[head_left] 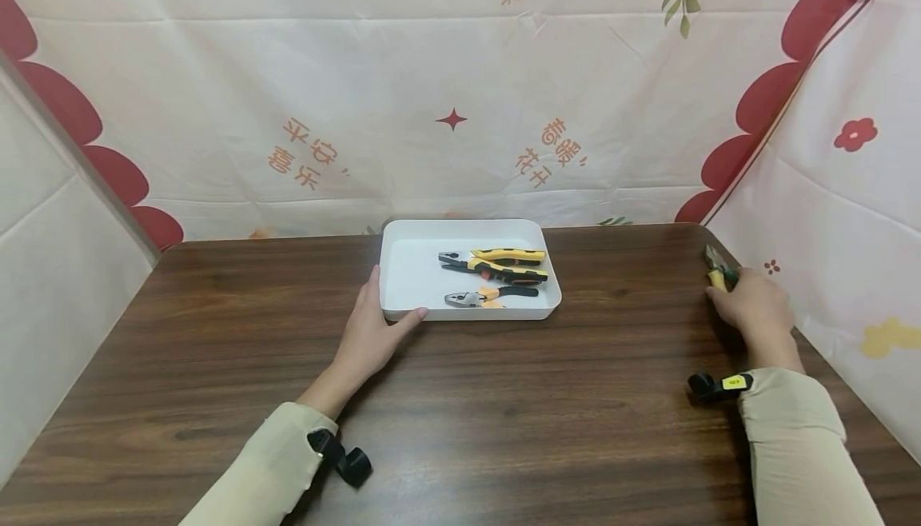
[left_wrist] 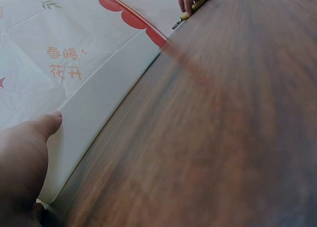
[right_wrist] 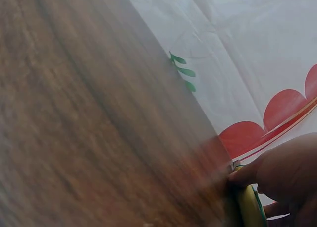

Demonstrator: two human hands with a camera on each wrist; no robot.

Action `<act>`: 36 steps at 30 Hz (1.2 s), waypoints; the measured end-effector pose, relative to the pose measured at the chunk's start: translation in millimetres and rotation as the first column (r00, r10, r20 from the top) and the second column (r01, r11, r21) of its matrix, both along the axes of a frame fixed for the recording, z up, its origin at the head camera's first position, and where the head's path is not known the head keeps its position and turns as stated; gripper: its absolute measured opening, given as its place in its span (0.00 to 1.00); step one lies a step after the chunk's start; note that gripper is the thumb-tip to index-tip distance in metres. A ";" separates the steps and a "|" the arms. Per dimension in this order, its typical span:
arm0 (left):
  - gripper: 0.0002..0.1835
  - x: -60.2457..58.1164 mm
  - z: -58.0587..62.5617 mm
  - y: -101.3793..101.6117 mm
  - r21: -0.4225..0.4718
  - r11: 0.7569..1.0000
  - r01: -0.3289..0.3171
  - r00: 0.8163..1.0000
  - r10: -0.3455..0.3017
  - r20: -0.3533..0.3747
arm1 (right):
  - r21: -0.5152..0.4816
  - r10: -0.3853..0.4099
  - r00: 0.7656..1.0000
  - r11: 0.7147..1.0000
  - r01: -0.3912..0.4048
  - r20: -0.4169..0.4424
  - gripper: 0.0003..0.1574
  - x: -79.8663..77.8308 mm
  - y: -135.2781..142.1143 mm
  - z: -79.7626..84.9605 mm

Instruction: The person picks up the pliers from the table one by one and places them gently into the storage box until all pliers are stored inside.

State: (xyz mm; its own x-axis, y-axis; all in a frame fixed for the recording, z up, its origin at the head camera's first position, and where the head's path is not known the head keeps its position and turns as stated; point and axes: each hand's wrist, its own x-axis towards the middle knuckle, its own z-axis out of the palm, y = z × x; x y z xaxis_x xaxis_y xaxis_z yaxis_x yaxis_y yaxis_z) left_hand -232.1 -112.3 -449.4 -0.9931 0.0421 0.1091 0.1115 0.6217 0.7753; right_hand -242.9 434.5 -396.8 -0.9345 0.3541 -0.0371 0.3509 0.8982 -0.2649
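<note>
My left hand (head_left: 367, 336) holds the near left corner of a white tray (head_left: 403, 270), thumb on the front wall and fingers along the left side. In the left wrist view the thumb (left_wrist: 48, 123) lies against the tray wall (left_wrist: 94, 123). Inside the tray lie yellow-and-black handled pliers (head_left: 507, 270) and, nearer me, orange-and-black handled pliers (head_left: 492, 296), their metal heads pointing left. At the table's far right, my right hand (head_left: 759, 310) grips pliers with yellow and green handles (head_left: 717, 276), head pointing away from me. The palm hides part of the handles.
A brown wooden table (head_left: 504, 414) lies under everything. White printed cloth (head_left: 432, 70) hangs behind its far edge, and another cloth wall (head_left: 863, 254) runs along the right edge, close to my right hand. A further white wall (head_left: 65, 270) borders the left side.
</note>
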 end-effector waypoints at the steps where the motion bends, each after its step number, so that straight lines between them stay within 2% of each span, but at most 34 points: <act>1: 0.60 0.0 0.0 0.1 0.001 1.000 0.000 1.000 0.000 0.000 | 0.002 0.001 1.000 1.000 -0.001 -0.010 0.40 -0.2 -0.1 -0.6; 6: 0.60 0.1 0.1 0.3 0.007 1.000 0.001 1.000 -0.001 0.000 | 0.008 0.008 0.999 1.000 -0.008 -0.048 0.37 -2.1 -0.2 -3.9; 19: 0.60 0.1 0.3 0.1 0.011 1.000 0.005 1.000 -0.005 0.001 | 0.018 0.038 0.998 0.999 -0.037 -0.055 0.38 -4.7 0.8 -7.4; 26: 0.60 0.4 1.4 0.3 0.017 1.000 0.006 1.000 -0.006 -0.006 | 0.049 0.098 0.991 0.994 -0.094 -0.094 0.34 -5.7 0.3 -8.8; 36: 0.60 0.4 0.2 0.3 0.003 1.000 0.007 1.000 -0.006 -0.028 | -0.019 0.120 0.988 0.992 -0.122 -0.098 0.33 -8.6 0.2 -7.2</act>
